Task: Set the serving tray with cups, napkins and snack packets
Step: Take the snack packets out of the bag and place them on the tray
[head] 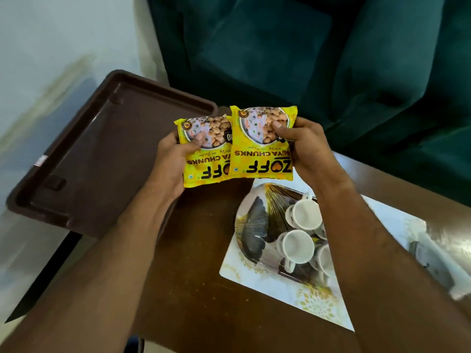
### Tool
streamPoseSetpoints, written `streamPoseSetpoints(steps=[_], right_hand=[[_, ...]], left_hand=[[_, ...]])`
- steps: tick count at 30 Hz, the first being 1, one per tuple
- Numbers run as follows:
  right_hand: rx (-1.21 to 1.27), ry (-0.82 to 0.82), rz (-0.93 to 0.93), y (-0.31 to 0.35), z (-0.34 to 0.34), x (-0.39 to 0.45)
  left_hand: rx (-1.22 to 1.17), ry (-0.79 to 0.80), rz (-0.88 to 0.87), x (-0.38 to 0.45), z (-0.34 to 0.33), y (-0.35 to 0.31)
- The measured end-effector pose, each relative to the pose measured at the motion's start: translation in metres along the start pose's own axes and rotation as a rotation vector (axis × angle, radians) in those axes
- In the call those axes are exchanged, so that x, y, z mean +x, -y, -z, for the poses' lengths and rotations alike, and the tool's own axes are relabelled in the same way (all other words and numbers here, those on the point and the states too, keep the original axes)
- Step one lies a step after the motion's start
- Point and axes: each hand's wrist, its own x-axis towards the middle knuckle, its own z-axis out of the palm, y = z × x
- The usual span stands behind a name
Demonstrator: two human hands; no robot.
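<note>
Left hand (170, 159), right hand (305, 149) each grip yellow packet (262, 146).

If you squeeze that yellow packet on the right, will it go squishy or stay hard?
Probably squishy: the right packet looks puffy and its thin wrapper creases under the right hand. Likely light too, since fingertips alone hold it. The glossy film may be a bit slippery.
</note>
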Motion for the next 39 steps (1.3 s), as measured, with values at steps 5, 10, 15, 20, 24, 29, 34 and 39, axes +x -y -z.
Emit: streamPoseSetpoints(steps=[5, 10, 15, 20, 24, 29, 34, 39], right_hand=[[0.019, -0.083, -0.009, 0.001, 0.058, -0.019], [0.041, -0.166, -0.023, -0.004, 0.110, -0.042], [0.059, -0.263, -0.046, -0.014, 0.160, -0.069], [0.018, -0.311, -0.084, -0.023, 0.206, -0.097], [-0.047, -0.379, -0.098, -0.029, 0.227, -0.120], [-0.089, -0.419, -0.148, -0.044, 0.242, -0.135], [-0.108, -0.459, -0.182, -0.057, 0.247, -0.141], [-0.124, -0.444, -0.215, -0.072, 0.245, -0.139]], left_hand=[[0.060, 0.063, 0.003, -0.017, -0.044, 0.013], [0.107, 0.097, 0.012, -0.033, -0.079, 0.028], [0.145, 0.100, 0.035, -0.049, -0.100, 0.043], [0.218, 0.080, 0.027, -0.057, -0.099, 0.054], [0.283, 0.068, 0.006, -0.057, -0.090, 0.054], [0.329, 0.043, 0.019, -0.051, -0.077, 0.049], [0.403, 0.076, 0.056, -0.050, -0.067, 0.058], [0.446, 0.088, 0.105, -0.053, -0.061, 0.076]])
